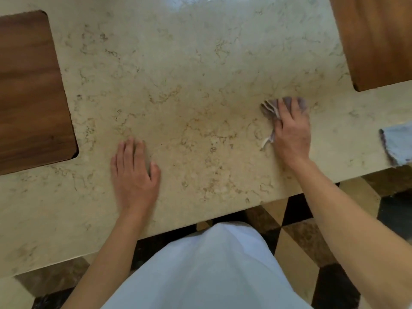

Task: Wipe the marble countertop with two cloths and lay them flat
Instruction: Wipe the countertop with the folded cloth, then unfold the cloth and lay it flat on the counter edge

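A beige veined marble countertop fills most of the view. My right hand presses down on a bunched purple-grey cloth with white fringe, at the right of the counter. Most of that cloth is hidden under the palm. A second, light blue cloth with a dark edge lies at the far right, near the counter's front edge, partly cut off by the frame. My left hand rests flat on the bare marble at centre left, fingers together, holding nothing.
A dark wooden panel is set into the counter at the left, and another wooden panel at the back right. The counter's front edge runs diagonally below my hands. Beneath it is a checkered floor and my white garment.
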Demonstrator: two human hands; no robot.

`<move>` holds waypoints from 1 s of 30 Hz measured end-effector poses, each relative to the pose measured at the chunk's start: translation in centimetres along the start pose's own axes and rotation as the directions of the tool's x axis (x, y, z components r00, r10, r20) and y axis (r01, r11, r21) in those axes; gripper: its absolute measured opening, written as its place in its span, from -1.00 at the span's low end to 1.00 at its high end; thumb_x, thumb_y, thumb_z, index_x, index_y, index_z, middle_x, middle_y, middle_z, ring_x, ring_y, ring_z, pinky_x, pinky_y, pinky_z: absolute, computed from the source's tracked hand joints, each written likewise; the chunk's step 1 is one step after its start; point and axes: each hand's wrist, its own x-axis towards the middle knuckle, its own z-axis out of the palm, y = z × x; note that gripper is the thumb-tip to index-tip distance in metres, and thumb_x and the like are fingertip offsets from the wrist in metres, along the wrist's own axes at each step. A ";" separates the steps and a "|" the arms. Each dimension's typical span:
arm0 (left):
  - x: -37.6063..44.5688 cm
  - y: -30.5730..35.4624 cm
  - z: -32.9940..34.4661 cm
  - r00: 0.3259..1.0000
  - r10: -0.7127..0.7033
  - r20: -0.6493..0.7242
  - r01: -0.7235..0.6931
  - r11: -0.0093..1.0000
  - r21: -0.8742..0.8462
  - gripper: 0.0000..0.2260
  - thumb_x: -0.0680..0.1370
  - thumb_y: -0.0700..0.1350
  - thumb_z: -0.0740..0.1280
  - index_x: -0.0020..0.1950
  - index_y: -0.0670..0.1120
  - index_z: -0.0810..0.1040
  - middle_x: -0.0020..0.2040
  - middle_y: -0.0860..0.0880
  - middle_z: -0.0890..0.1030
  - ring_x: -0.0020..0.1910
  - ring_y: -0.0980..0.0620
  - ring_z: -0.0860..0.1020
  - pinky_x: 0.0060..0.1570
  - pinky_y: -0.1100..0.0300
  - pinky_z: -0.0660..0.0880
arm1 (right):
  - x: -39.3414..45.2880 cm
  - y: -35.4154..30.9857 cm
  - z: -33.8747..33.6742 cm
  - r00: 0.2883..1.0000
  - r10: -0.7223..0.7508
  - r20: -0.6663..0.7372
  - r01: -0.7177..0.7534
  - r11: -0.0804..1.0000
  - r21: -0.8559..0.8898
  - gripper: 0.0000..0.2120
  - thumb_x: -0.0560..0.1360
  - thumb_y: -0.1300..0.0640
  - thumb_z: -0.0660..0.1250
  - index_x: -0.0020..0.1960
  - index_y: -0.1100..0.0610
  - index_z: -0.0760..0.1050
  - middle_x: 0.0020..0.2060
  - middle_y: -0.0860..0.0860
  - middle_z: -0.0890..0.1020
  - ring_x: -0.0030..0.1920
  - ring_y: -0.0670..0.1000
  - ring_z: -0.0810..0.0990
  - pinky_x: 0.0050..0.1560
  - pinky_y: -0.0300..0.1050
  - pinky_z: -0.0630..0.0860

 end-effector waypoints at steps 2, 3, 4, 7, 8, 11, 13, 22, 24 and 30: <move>0.1 0.2 -0.1 1.000 -0.007 0.006 0.007 1.000 0.003 -0.47 0.63 0.01 0.11 0.57 -0.17 0.23 0.59 -0.18 0.26 0.59 -0.16 0.15 0.57 -0.09 0.02 | 4.0 -1.5 -0.1 0.996 0.092 -0.001 -0.092 0.996 0.018 -0.51 0.63 0.10 0.14 0.54 0.19 0.33 0.53 0.24 0.34 0.55 0.34 0.21 0.50 0.26 0.25; 0.1 0.3 -0.1 1.000 -0.014 0.010 0.014 1.000 0.006 -0.47 0.62 0.01 0.12 0.57 -0.17 0.24 0.58 -0.18 0.26 0.59 -0.15 0.15 0.57 -0.08 0.01 | 4.5 -3.2 0.2 0.995 0.099 0.013 -0.099 0.995 0.032 -0.50 0.64 0.10 0.14 0.56 0.19 0.29 0.56 0.23 0.29 0.58 0.32 0.15 0.55 0.24 0.18; 0.1 0.4 -0.2 1.000 -0.025 0.015 0.024 1.000 0.006 -0.47 0.62 0.01 0.12 0.57 -0.17 0.24 0.58 -0.17 0.26 0.59 -0.15 0.15 0.57 -0.08 0.01 | 3.9 -5.2 0.5 0.997 0.058 0.042 -0.060 0.997 0.039 -0.50 0.66 0.10 0.15 0.58 0.17 0.25 0.59 0.20 0.25 0.60 0.30 0.09 0.58 0.22 0.12; 0.3 1.0 -0.4 0.998 -0.061 0.019 0.060 0.998 0.004 -0.48 0.60 0.00 0.12 0.53 -0.18 0.29 0.56 -0.18 0.29 0.58 -0.17 0.18 0.56 -0.11 0.05 | -2.7 -10.5 2.1 0.947 -0.316 0.064 0.308 0.946 0.102 -0.51 0.63 0.11 0.25 0.55 0.13 0.33 0.57 0.16 0.31 0.59 0.29 0.16 0.53 0.27 0.22; 0.4 1.3 -0.4 0.997 -0.081 0.021 0.080 0.997 0.015 -0.49 0.59 -0.01 0.12 0.52 -0.18 0.31 0.55 -0.18 0.31 0.57 -0.17 0.19 0.55 -0.12 0.07 | -5.2 -11.5 2.5 0.911 -0.403 0.085 0.390 0.910 0.140 -0.52 0.62 0.13 0.27 0.52 0.13 0.38 0.55 0.16 0.35 0.57 0.30 0.22 0.49 0.31 0.27; 0.9 3.2 -1.0 0.981 -0.190 0.023 0.190 0.982 0.008 -0.54 0.58 -0.09 0.18 0.48 -0.19 0.37 0.53 -0.19 0.34 0.54 -0.19 0.24 0.52 -0.14 0.14 | -7.4 -11.8 2.0 0.878 -0.450 0.166 0.408 0.883 0.231 -0.52 0.63 0.03 0.24 0.54 0.06 0.36 0.56 0.16 0.31 0.55 0.28 0.27 0.51 0.33 0.24; 1.1 5.4 -1.7 0.958 -0.286 0.005 0.285 0.954 -0.098 -0.56 0.57 -0.17 0.24 0.45 -0.21 0.40 0.49 -0.23 0.38 0.48 -0.23 0.31 0.47 -0.13 0.21 | -6.1 -11.0 0.6 0.884 -0.430 0.182 0.360 0.876 0.322 -0.51 0.66 -0.06 0.16 0.56 0.02 0.30 0.58 0.16 0.27 0.56 0.26 0.25 0.53 0.29 0.19; 3.1 14.0 -2.2 0.777 -0.516 0.360 0.627 0.594 -0.503 -0.63 0.50 0.05 0.44 0.21 -0.11 0.53 0.09 -0.08 0.62 0.11 -0.11 0.58 0.15 -0.06 0.54 | -2.1 -10.8 -2.9 0.879 -0.022 0.477 -0.138 0.945 0.297 -0.61 0.55 -0.15 0.39 0.11 0.16 0.48 -0.02 0.11 0.63 0.00 0.17 0.59 -0.04 0.05 0.56; 3.6 14.3 -1.9 0.724 -0.546 0.422 0.689 0.545 -0.477 -0.72 0.46 -0.03 0.50 0.07 -0.10 0.52 0.03 -0.08 0.63 0.03 -0.11 0.61 0.06 0.01 0.57 | -1.8 -11.2 -2.7 0.853 0.012 0.522 -0.198 0.932 0.303 -0.64 0.53 -0.11 0.43 0.10 0.16 0.49 0.00 0.12 0.64 0.03 0.18 0.60 -0.03 0.03 0.56; 2.8 14.3 -3.2 0.745 -0.485 0.457 0.664 0.478 -0.575 -0.88 0.53 -0.16 0.38 -0.14 -0.14 0.47 -0.22 -0.04 0.51 -0.23 -0.03 0.47 -0.25 0.11 0.36 | -1.2 -9.8 -3.9 0.837 -0.021 0.547 -0.228 0.895 0.384 -0.88 0.59 0.15 0.26 0.02 0.19 0.52 -0.07 0.11 0.61 -0.01 0.17 0.59 -0.17 -0.10 0.37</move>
